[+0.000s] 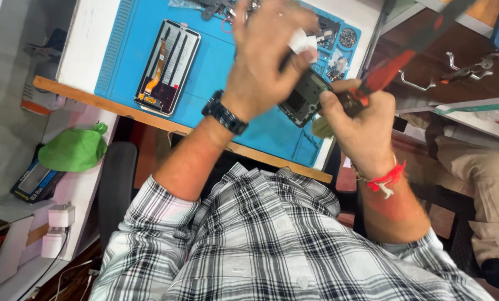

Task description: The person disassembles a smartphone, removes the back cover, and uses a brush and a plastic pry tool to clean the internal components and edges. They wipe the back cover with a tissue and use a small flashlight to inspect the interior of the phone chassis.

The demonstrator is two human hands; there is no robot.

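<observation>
My left hand [263, 58], with a dark watch on the wrist, holds a dark opened phone body [305, 97] and a small white cloth or tissue [303, 43] above the blue work mat [216, 78]. My right hand [358, 128], a red thread on its wrist, grips a red and black tool [397, 64] whose handle points up and right; its tip at the phone body is hidden by my fingers. A pale brush-like tuft [322, 127] shows under my right hand.
A phone screen assembly [167, 67] with orange flex cable lies face down on the mat's left. Small parts and screws [341, 42] fill the mat's tray cells. A green cloth [74, 149], a boxed item [33, 181] and white chargers [57, 223] sit left. Metal tools [467, 69] lie right.
</observation>
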